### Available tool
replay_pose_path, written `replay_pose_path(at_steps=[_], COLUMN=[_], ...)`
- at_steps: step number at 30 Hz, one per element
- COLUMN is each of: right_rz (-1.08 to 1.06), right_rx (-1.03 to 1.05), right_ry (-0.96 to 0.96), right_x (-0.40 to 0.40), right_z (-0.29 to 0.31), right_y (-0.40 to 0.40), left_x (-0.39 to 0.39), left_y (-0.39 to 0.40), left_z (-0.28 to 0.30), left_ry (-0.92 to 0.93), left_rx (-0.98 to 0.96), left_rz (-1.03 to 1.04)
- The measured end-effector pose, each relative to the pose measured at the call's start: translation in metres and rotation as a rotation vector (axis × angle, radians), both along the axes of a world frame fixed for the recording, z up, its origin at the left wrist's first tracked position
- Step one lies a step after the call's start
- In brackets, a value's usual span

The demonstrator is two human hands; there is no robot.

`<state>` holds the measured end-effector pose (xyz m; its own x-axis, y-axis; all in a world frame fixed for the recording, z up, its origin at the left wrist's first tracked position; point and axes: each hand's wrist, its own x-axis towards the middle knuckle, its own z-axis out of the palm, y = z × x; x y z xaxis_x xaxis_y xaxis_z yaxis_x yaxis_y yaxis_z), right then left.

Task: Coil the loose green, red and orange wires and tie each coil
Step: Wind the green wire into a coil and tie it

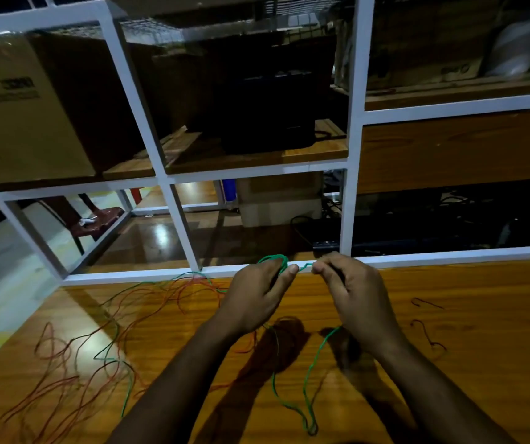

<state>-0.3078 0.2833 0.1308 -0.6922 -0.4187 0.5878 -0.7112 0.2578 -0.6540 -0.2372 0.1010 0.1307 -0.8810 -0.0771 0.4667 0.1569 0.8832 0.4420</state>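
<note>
A green wire (306,389) runs through both of my hands above the wooden table (468,357). My left hand (259,294) grips a small green coil that loops out over its fingers near the white rail. My right hand (350,293) pinches the same green wire a little to the right of the left thumb, and a short kinked stretch of wire bridges the gap. A long green loop hangs down below both wrists to the table's front. Loose red and orange wires (74,363) lie tangled on the table at the left, mixed with another green strand.
A white metal shelf frame (351,174) rises right behind the table's far edge. Cardboard boxes (17,107) and a dark case (267,129) stand on its shelves. Two short dark wire pieces (428,334) lie on the table at the right.
</note>
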Motion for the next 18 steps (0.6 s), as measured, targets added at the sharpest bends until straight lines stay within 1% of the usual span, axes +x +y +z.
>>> replay_pose_path(at_steps=[2, 3, 4, 6, 7, 8, 10, 11, 12, 14, 16, 17, 18], right_rz=[-0.025, -0.013, 0.019, 0.109, 0.153, 0.192, 0.227, 0.198, 0.149, 0.072, 0.054, 0.062, 0.081], right_rx=[0.055, 0.131, 0.236, 0.454, 0.514, 0.528, 0.443, 0.375, 0.312, 0.234, 0.222, 0.23, 0.245], right_ry=[-0.046, -0.08, -0.113, -0.175, -0.197, -0.214, -0.206, -0.165, -0.108, -0.022, 0.015, 0.005, -0.015], right_x=[-0.004, -0.007, -0.009, -0.01, -0.009, -0.009, -0.011, -0.015, -0.02, -0.03, -0.035, -0.035, -0.034], right_z=[0.002, 0.003, 0.003, 0.003, 0.003, 0.003, 0.003, 0.003, 0.002, 0.002, -0.001, -0.003, -0.005], right_y=[0.0, 0.002, 0.003, 0.003, 0.003, 0.003, 0.004, 0.005, 0.006, 0.005, -0.001, -0.004, -0.008], left_x=[-0.002, -0.003, -0.003, 0.0, 0.0, 0.002, 0.007, 0.009, 0.012, 0.02, 0.024, 0.025, 0.026], left_y=[-0.008, -0.013, -0.019, -0.026, -0.027, -0.027, -0.025, -0.024, -0.021, -0.014, -0.007, -0.007, -0.007], left_z=[0.0, -0.001, -0.002, -0.003, -0.004, -0.005, -0.009, -0.01, -0.009, -0.006, -0.002, -0.001, 0.002], left_ry=[-0.018, -0.007, 0.007, 0.002, -0.021, -0.049, -0.103, -0.143, -0.202, -0.347, -0.423, -0.426, -0.412], left_rx=[0.035, 0.042, 0.014, -0.103, -0.158, -0.181, -0.106, -0.001, 0.17, 0.698, 1.215, 1.41, 1.555], left_rz=[0.023, 0.055, 0.095, 0.174, 0.209, 0.236, 0.224, 0.173, 0.095, -0.124, -0.366, -0.466, -0.544])
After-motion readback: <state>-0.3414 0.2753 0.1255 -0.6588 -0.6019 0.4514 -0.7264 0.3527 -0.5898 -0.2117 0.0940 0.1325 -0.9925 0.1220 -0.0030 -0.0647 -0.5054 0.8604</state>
